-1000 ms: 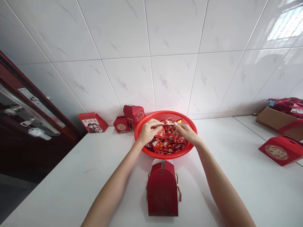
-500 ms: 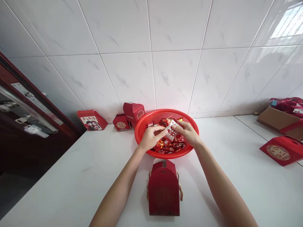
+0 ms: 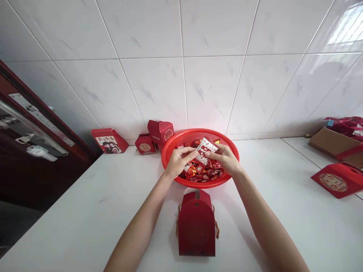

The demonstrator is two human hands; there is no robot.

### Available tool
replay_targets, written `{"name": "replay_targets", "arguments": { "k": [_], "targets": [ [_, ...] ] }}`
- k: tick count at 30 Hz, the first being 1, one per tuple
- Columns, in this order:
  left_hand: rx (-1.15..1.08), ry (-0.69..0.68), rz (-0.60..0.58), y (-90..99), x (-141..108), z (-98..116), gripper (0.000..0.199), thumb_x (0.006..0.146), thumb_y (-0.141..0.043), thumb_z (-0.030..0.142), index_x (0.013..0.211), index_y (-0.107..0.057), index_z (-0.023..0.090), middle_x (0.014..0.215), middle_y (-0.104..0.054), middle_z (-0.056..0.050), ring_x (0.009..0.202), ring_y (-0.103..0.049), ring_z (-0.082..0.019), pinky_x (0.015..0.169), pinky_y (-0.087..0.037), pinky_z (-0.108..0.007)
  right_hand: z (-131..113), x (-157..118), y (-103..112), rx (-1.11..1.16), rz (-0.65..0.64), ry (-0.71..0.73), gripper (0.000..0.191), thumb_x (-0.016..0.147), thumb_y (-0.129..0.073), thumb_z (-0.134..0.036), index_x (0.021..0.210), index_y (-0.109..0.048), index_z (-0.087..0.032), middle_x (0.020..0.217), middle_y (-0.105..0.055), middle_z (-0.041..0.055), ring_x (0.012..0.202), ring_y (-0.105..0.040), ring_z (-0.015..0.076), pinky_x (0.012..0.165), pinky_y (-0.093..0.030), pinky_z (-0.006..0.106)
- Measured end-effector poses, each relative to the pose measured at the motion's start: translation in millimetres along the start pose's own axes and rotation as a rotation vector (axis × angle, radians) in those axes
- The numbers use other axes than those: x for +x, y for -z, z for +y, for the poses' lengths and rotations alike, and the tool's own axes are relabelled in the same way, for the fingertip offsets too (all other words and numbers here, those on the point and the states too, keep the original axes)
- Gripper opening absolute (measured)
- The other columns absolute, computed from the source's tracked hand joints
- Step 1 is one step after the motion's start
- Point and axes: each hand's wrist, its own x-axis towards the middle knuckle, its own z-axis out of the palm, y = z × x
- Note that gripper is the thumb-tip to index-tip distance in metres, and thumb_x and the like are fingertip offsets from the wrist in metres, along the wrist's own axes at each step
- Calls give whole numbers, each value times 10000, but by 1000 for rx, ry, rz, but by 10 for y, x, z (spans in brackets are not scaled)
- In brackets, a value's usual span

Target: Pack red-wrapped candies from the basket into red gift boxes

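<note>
Both hands hold a small white packet with red print (image 3: pixel 204 150) above a red plastic basket (image 3: pixel 200 185). My left hand (image 3: pixel 180 160) pinches its left edge between thumb and fingers. On the packet's right side my right hand (image 3: pixel 225 158) grips it, thumb on the front face. Red and gold wrapped candies (image 3: pixel 202 175) lie in the basket under the packet. Just in front of the basket a dark red box (image 3: pixel 196 230) with twisted cord handles at its sides stands on the white countertop (image 3: pixel 119 211).
Against the tiled wall are a red box with a printed couple (image 3: pixel 110 141), a small red box (image 3: pixel 145 145) and a taller one (image 3: pixel 160 133). At right sit another red box (image 3: pixel 336 180) and a cardboard carton (image 3: pixel 326 142). A door with keys (image 3: pixel 41 152) is at left.
The packet has turned so that its printed face shows more fully, and my left thumb now lies on that face. Both hands stay over the basket. The view has shifted slightly.
</note>
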Motion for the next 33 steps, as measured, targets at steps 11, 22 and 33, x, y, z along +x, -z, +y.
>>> {"name": "replay_targets", "arguments": {
  "k": [11,22,33],
  "targets": [
    [-75,61,-38,4,-25,45,474,710,-865,543,981,-819,156,947,-817,-80,879,-761,-270,816,-618,-371,-9,-8,-74,-73,22,49,362,745,-881,-464,977,-809,-195,886,-797,45,759,-717,191,688,-574,296],
    [-8,20,11,99,10,-11,539,757,-787,639,1016,-797,166,1051,-814,-98,974,-751,-284,893,-595,-386,4,18,-75,55,142,39,410,680,-901,-506,954,-809,-216,909,-799,49,815,-727,231,736,-598,342],
    [1035,261,-263,219,254,-155,248,692,-831,388,878,-770,235,817,-785,-75,827,-750,-303,657,-516,-303,109,108,55,51,445,47,331,667,-819,-463,867,-725,-216,887,-772,50,802,-719,241,665,-567,346]
  ]
}}
